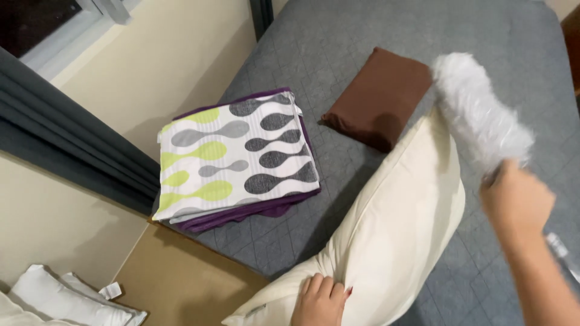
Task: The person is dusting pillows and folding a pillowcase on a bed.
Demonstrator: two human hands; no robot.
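My left hand [320, 300] grips the near corner of a cream pillow [393, 229] and holds it up on edge over the grey quilted mattress [338, 54]. In my right hand [516, 202] is a fluffy white duster [477, 108], blurred with motion, whose head touches the pillow's far top corner. A small brown cushion [379, 96] lies flat on the mattress just beyond the pillow.
A folded stack of bedding [232, 158], white with green and grey drops over purple, sits at the mattress's left edge. Dark grey curtains [54, 127] hang on the left by a window. Two white pillows [66, 299] lie on the floor, bottom left, beside the tan bed frame [175, 278].
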